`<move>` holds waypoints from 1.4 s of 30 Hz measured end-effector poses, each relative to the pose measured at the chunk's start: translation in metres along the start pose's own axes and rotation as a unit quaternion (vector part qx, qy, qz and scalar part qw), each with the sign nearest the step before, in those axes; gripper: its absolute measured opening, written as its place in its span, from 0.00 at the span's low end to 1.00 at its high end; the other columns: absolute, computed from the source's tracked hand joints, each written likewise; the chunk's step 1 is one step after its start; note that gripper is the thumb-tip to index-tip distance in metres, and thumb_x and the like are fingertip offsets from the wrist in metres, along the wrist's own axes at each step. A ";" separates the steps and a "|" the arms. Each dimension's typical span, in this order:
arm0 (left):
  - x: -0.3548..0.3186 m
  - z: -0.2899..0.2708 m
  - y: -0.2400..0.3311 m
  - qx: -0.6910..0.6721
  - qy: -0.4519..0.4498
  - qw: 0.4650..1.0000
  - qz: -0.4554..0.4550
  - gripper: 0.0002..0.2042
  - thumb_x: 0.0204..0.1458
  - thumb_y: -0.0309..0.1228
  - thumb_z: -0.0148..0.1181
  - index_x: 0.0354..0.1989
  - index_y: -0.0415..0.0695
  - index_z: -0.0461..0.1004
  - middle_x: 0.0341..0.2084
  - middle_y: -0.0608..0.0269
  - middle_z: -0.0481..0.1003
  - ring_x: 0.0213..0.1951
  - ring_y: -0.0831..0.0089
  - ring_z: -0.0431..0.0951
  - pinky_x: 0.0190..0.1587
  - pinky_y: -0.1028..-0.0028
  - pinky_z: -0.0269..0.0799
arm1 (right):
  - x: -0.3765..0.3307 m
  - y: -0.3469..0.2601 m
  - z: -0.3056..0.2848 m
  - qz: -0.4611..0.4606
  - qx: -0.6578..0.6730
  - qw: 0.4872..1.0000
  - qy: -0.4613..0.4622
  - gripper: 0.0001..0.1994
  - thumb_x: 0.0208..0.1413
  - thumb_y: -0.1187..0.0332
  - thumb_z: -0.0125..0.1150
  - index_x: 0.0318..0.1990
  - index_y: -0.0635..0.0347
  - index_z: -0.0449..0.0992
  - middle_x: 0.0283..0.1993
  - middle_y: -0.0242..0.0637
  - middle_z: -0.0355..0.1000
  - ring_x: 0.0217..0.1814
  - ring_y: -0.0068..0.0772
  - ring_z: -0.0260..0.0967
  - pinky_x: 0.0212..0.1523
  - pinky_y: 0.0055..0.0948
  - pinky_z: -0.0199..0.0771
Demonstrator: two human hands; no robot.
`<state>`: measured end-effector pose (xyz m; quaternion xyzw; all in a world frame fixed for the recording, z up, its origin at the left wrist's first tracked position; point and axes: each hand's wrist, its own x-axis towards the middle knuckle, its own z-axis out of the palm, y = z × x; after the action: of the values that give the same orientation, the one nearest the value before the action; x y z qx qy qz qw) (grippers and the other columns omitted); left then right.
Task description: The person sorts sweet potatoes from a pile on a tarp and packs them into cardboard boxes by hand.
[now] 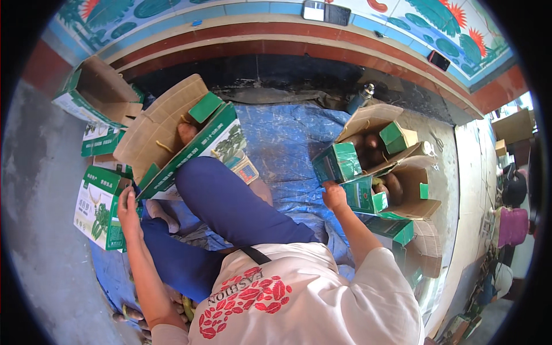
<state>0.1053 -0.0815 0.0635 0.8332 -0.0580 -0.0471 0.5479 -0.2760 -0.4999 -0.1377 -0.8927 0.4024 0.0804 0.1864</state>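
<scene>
My left hand [130, 216] is at the right edge of a closed green-and-white carton [95, 211], its fingers closed against the cardboard. My right hand [335, 196] is curled at the near-left corner of an open green carton [359, 194] with brown, rounded roots [394, 188] inside. Just beyond it stands another open carton [337, 163] holding several reddish-brown roots [372, 141]. In front of my bent knee, a larger open carton [198, 150] leans with its brown flap raised; one reddish-brown root [186, 133] shows in it.
A blue tarp [282, 144] covers the floor. A scale [246, 171] sits behind my knee. More cartons stand at the far left [95, 95] and lower right [394, 230]. A metal flask [361, 96], scissors [438, 141] and loose roots [132, 313] lie around. A phone [439, 60] rests on the ledge.
</scene>
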 end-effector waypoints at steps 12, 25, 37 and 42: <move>0.010 0.000 -0.014 -0.018 0.029 0.999 -0.040 0.18 0.58 0.40 0.48 0.51 0.42 0.68 0.48 0.62 0.70 0.50 0.71 0.69 0.52 0.67 0.61 | 0.044 -0.021 0.010 0.015 0.034 0.999 -0.023 0.22 0.48 0.67 0.58 0.53 0.57 0.64 0.52 0.46 0.65 0.56 0.47 0.62 0.54 0.39 0.64; 0.007 0.007 -0.010 0.013 0.079 0.996 -0.047 0.17 0.58 0.40 0.48 0.49 0.42 0.69 0.46 0.64 0.72 0.50 0.73 0.70 0.49 0.70 0.61 | 0.078 -0.012 0.031 -0.208 -0.271 0.939 -0.036 0.11 0.49 0.69 0.51 0.40 0.57 0.74 0.53 0.42 0.64 0.66 0.44 0.49 0.64 0.39 0.46; 0.006 0.008 -0.003 0.023 0.072 0.995 -0.070 0.17 0.58 0.41 0.48 0.49 0.43 0.69 0.47 0.63 0.71 0.52 0.71 0.69 0.51 0.65 0.58 | 0.085 0.009 0.044 -0.191 -0.351 0.916 -0.042 0.12 0.49 0.65 0.49 0.38 0.56 0.75 0.57 0.43 0.62 0.67 0.43 0.46 0.64 0.37 0.43; 0.005 0.005 -0.001 0.025 0.062 0.995 -0.073 0.18 0.57 0.41 0.48 0.50 0.43 0.68 0.48 0.62 0.71 0.53 0.69 0.68 0.52 0.63 0.58 | 0.090 0.034 0.040 -0.194 -0.318 0.928 -0.030 0.12 0.48 0.67 0.48 0.38 0.56 0.76 0.57 0.44 0.62 0.67 0.42 0.47 0.64 0.36 0.44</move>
<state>0.1093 -0.0867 0.0604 0.8500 0.0361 -0.0336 0.5244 -0.2411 -0.5665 -0.2103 -0.9630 0.1688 0.1930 -0.0833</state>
